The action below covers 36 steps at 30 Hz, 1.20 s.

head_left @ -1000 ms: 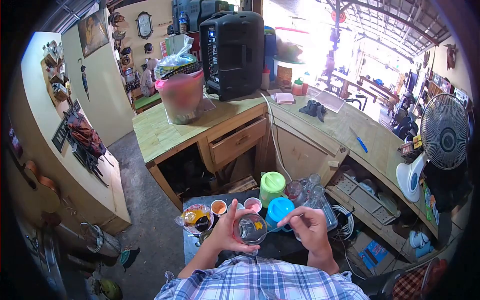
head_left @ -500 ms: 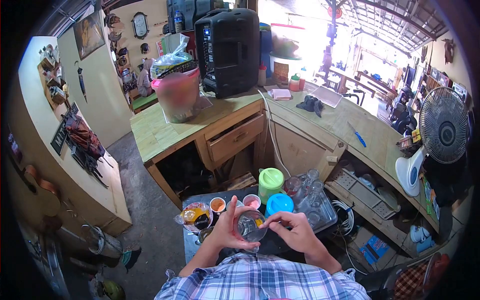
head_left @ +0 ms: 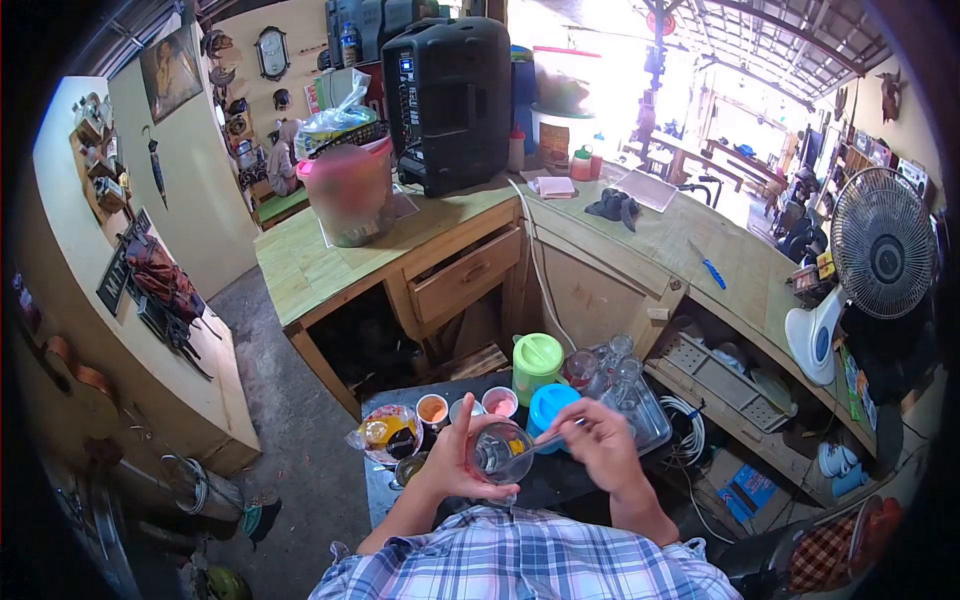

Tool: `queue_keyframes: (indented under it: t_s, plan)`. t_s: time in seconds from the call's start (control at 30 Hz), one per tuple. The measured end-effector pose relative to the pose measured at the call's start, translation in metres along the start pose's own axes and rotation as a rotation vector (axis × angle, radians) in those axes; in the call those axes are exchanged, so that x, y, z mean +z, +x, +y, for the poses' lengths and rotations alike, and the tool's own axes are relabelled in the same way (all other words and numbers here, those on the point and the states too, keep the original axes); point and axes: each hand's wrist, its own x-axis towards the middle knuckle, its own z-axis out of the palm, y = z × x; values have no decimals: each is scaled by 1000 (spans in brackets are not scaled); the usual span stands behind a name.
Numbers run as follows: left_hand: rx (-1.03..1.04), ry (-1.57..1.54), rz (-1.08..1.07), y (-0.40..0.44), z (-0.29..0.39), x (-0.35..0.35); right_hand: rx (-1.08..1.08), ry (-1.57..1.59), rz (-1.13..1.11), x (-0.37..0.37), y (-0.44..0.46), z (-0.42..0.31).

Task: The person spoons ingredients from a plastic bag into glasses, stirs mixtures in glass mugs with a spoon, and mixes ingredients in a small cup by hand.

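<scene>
A clear drinking glass (head_left: 494, 455) is tilted in my left hand (head_left: 448, 466), its mouth facing up towards me and its thumb and fingers around the sides. Inside the glass there is a small yellow patch (head_left: 516, 446). My right hand (head_left: 608, 452) is closed on a thin spoon-like utensil (head_left: 547, 438) that reaches to the rim of the glass; its tip is hard to make out. Just beyond my hands stand a cup of orange contents (head_left: 433, 409), a cup of pink contents (head_left: 500, 403) and a blue-lidded container (head_left: 554, 403).
A green-lidded pitcher (head_left: 538, 362) stands behind the blue lid, beside a clear tray (head_left: 655, 428) of several glasses. At the left of the low table is a plastic-wrapped bowl (head_left: 385, 432). A blue-handled knife (head_left: 713, 273) lies on the wooden counter (head_left: 740, 300).
My right hand has moved slightly right, away from the glass, and the thin utensil now shows between hand and rim. The left hand keeps the glass almost still.
</scene>
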Motion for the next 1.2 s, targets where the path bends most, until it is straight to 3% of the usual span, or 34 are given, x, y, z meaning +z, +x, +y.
queue_keyframes:
  t_s: [0.1,0.17,0.23,0.3,0.43,0.57,0.7,0.77,0.83,0.9,0.97,1.03,1.1,1.13,1.2]
  plan:
    - [33,10,-21,0,-1,1,-25,-147,-104,10,-1,7]
    - [1,-33,3,-2,0,2,-69,-24,14,4,-3,7]
    - [0,-27,-4,-3,-1,2,41,31,44,-5,-5,-5]
    - [-1,-20,-13,-1,-1,3,-47,-6,-2,3,-5,-5]
    - [19,-49,-33,0,-4,7,14,-338,-240,-1,-5,-4]
    - [-3,-71,-18,1,-5,15,-17,-36,-40,-10,-6,-7]
    - [-9,-74,-33,9,-3,23,-3,-380,-268,-23,-3,-10]
    - [-54,-88,-3,9,-7,27,-84,-261,-182,-36,-3,-13]
    - [-50,-73,-18,17,-6,35,-62,72,-62,-48,-3,-21]
    - [-38,-62,-49,23,-8,43,-85,-11,-69,-51,1,-13]
    - [-20,-67,-48,28,-10,49,-105,-425,-314,-58,4,-14]
    - [-56,-108,-2,33,-11,56,-98,-424,-299,-75,2,-21]
    - [-68,-90,-4,37,-13,63,-27,-6,-92,-94,-2,-27]
    - [-78,-68,-6,40,-13,67,-47,37,-68,-97,-1,-22]
    - [-67,-65,-24,51,-9,75,-17,-133,-185,-94,3,-22]
